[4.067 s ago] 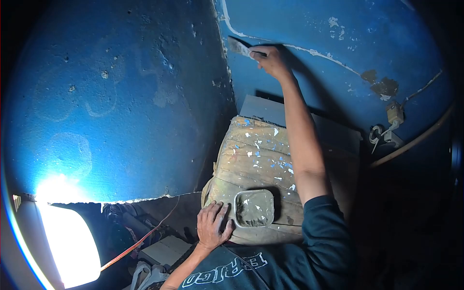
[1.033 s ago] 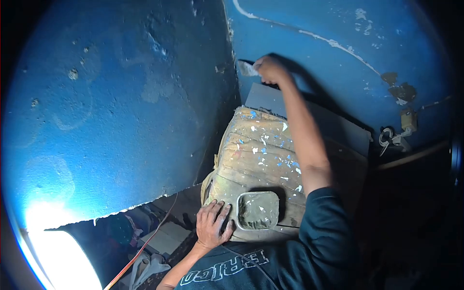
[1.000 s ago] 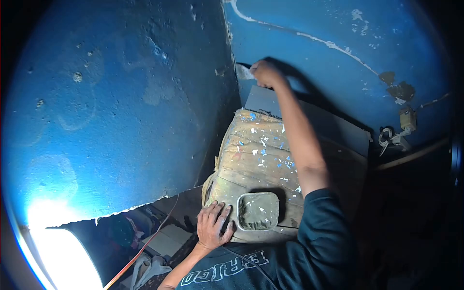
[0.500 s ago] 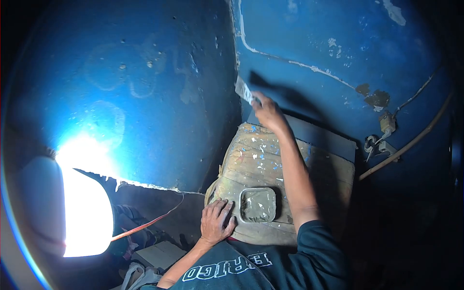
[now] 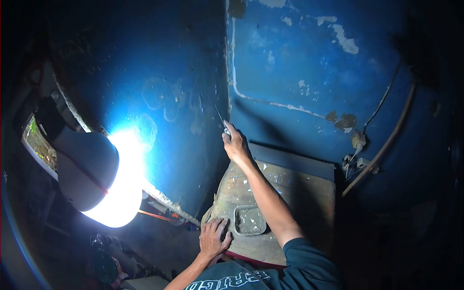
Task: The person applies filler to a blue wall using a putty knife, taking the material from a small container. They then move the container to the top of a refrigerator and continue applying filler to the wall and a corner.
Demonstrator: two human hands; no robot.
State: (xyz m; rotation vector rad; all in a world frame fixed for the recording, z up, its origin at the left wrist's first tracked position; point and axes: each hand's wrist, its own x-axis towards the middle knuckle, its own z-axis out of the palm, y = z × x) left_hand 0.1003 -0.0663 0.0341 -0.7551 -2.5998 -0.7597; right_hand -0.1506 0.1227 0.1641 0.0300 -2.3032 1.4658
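My right hand grips a putty knife by its handle. Its thin blade shows edge-on, pointing up and left, close to the corner where two blue walls meet. My left hand lies with fingers spread on the near left edge of a worn tan surface flecked with white and blue paint. Between my left hand and my right forearm sits a square tub of greyish paste.
A glaring lamp hangs at the left, close to the left wall. On the right wall are bare patches, a whitish filled line, an electrical plug with wires and a curved pipe. A grey board stands behind the tan surface.
The camera view has shifted, with the lamp appearing further right. My right hand has turned the putty knife from showing its flat blade to edge-on. My left hand stays put beside the tub.
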